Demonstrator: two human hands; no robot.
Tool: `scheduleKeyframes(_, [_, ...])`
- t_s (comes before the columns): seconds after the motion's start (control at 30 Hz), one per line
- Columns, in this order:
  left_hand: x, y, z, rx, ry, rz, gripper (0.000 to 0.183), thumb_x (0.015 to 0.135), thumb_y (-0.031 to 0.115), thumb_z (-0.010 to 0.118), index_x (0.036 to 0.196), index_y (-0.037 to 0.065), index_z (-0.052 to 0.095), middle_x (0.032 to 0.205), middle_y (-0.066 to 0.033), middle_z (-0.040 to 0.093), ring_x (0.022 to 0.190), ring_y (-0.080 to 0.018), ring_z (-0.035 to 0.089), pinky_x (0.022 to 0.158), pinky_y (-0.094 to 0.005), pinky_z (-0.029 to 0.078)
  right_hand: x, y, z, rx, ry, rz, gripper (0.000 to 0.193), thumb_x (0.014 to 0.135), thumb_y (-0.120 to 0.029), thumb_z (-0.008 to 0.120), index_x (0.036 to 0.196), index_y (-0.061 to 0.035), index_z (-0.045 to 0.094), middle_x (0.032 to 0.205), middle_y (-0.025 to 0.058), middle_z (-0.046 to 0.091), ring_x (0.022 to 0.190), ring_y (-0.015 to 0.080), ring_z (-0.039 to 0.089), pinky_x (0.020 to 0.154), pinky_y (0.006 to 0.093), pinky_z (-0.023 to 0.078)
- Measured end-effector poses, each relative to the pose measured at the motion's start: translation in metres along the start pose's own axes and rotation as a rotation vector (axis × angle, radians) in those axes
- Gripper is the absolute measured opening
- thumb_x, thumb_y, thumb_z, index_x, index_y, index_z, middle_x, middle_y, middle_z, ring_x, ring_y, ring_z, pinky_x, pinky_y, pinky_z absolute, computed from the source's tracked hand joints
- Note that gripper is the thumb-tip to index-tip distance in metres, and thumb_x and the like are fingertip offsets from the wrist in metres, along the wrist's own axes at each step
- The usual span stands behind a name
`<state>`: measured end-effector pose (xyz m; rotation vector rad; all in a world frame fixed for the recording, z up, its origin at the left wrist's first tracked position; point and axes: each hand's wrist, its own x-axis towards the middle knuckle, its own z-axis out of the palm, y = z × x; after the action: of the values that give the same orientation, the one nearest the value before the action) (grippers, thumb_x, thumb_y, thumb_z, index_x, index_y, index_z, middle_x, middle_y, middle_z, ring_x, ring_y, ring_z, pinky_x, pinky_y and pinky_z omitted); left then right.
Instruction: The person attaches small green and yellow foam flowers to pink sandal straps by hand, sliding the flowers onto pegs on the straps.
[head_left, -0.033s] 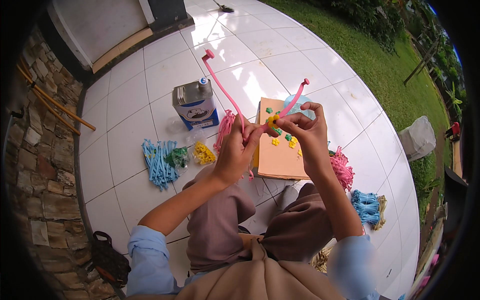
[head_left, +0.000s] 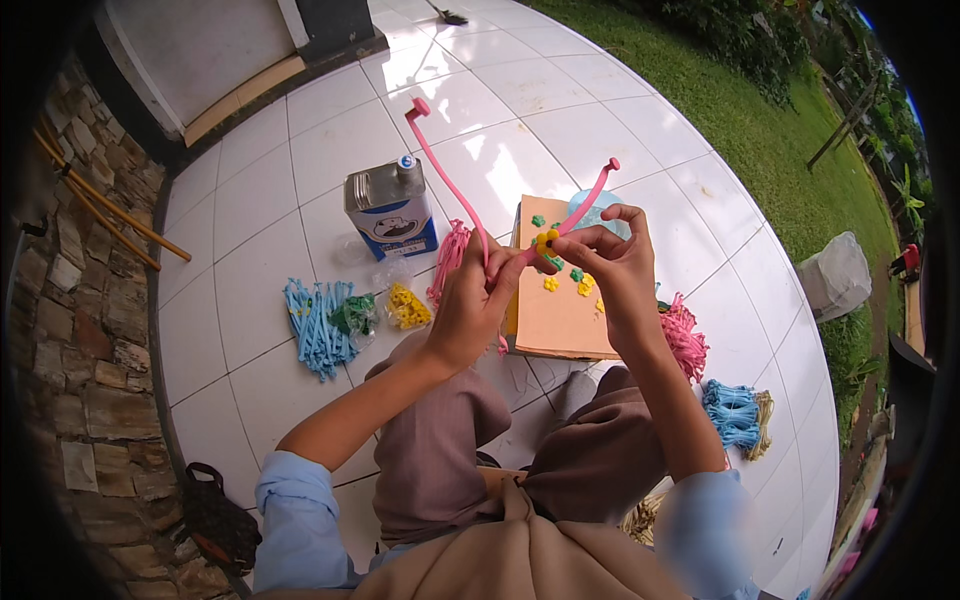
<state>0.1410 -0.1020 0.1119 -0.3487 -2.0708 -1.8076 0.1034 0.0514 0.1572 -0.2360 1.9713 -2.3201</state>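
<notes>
My left hand (head_left: 472,300) is closed around a bendy pink strap (head_left: 447,170) with flat round knobs at its ends. One end rises up and to the left, and the other slants up to the right past my right hand (head_left: 615,262). A small yellow flower piece (head_left: 546,242) with a dark centre sits on the strap between the hands. My right thumb and forefinger pinch at its right edge, with the other fingers bent above. Beneath lies a tan cardboard sheet (head_left: 560,325) with several loose yellow flowers (head_left: 585,287) and green flower pieces (head_left: 538,221) on it.
A blue and white metal can (head_left: 393,220) stands at left. Light blue straps (head_left: 320,330), a bag of yellow pieces (head_left: 408,305) and green pieces (head_left: 352,315) lie nearer. Pink straps (head_left: 683,338) and a blue bundle (head_left: 735,415) are at right. A light blue round thing (head_left: 598,205) sits behind the cardboard.
</notes>
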Motion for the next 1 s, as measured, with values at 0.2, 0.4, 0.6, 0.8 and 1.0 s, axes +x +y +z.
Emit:
scheduleKeyframes(0.2, [0.0, 0.009, -0.001, 0.0, -0.026, -0.055, 0.02, 0.092, 0.008, 0.049, 0.084, 0.003, 0.031, 0.066, -0.0072, 0.047, 0.058, -0.0101, 0.045, 0.055, -0.0251, 0.039, 0.0, 0.001, 0.001, -0.01, 0.004, -0.012, 0.049, 0.073, -0.004, 0.071, 0.103, -0.0066, 0.032, 0.079, 0.0094, 0.063, 0.076, 0.0134, 0.061, 0.069, 0.0245, 0.045])
scheduleKeyframes(0.4, [0.0, 0.01, -0.001, -0.004, -0.043, -0.036, 0.02, 0.092, 0.007, 0.048, 0.084, 0.003, 0.031, 0.065, -0.0061, 0.041, 0.06, -0.0109, 0.044, 0.058, -0.0239, 0.039, -0.001, 0.002, 0.003, 0.024, 0.032, -0.016, 0.048, 0.074, -0.002, 0.07, 0.103, -0.0061, 0.032, 0.08, 0.0102, 0.063, 0.077, 0.0151, 0.062, 0.071, 0.0248, 0.046])
scheduleKeyframes(0.6, [0.0, 0.009, 0.0, 0.015, -0.07, 0.022, 0.019, 0.092, 0.006, 0.048, 0.084, 0.002, 0.032, 0.066, -0.0047, 0.035, 0.066, -0.0112, 0.047, 0.061, -0.0242, 0.04, -0.001, 0.009, 0.005, 0.014, 0.044, -0.038, 0.047, 0.076, -0.003, 0.069, 0.103, -0.0062, 0.031, 0.078, 0.0081, 0.06, 0.075, 0.0136, 0.06, 0.068, 0.0238, 0.046])
scheduleKeyframes(0.8, [-0.001, 0.002, 0.001, -0.075, -0.063, -0.005, 0.018, 0.092, 0.006, 0.048, 0.084, 0.003, 0.032, 0.068, -0.0054, 0.04, 0.064, -0.0107, 0.045, 0.061, -0.0247, 0.04, -0.001, 0.009, 0.008, 0.009, 0.006, -0.095, 0.044, 0.078, -0.004, 0.067, 0.103, -0.0054, 0.03, 0.077, 0.0052, 0.056, 0.073, 0.0107, 0.056, 0.067, 0.0233, 0.046])
scheduleKeyframes(1.0, [-0.001, -0.006, 0.001, -0.058, -0.033, -0.044, 0.018, 0.093, 0.008, 0.047, 0.084, 0.003, 0.031, 0.065, -0.0073, 0.043, 0.06, -0.0106, 0.042, 0.056, -0.0263, 0.038, 0.0, 0.016, 0.002, 0.088, 0.041, -0.114, 0.047, 0.079, -0.009, 0.067, 0.105, -0.0049, 0.028, 0.087, 0.0076, 0.055, 0.078, 0.0115, 0.054, 0.069, 0.0247, 0.046])
